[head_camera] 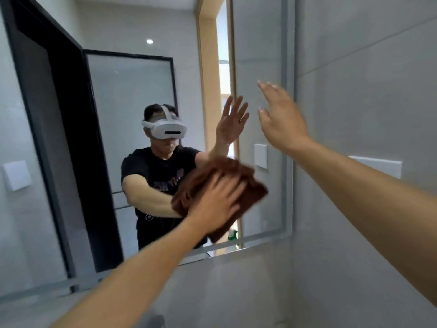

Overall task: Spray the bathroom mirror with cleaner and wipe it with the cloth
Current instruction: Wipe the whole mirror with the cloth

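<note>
**Glass under one brown cloth**

Glass mirror ahead of both hands, one only. Right hand raised with fingers spread wide, holding nothing, above and right of left. One brown cloth pressed flat to mirror beneath left hand, fingers straight. Green bottle reflected just below cloth, blurred.

A single head-worn wide-angle view faces the bathroom mirror from close range, tilted so the frame leans. The mirror fills the left and centre; the grey tiled side wall fills the right.
</note>
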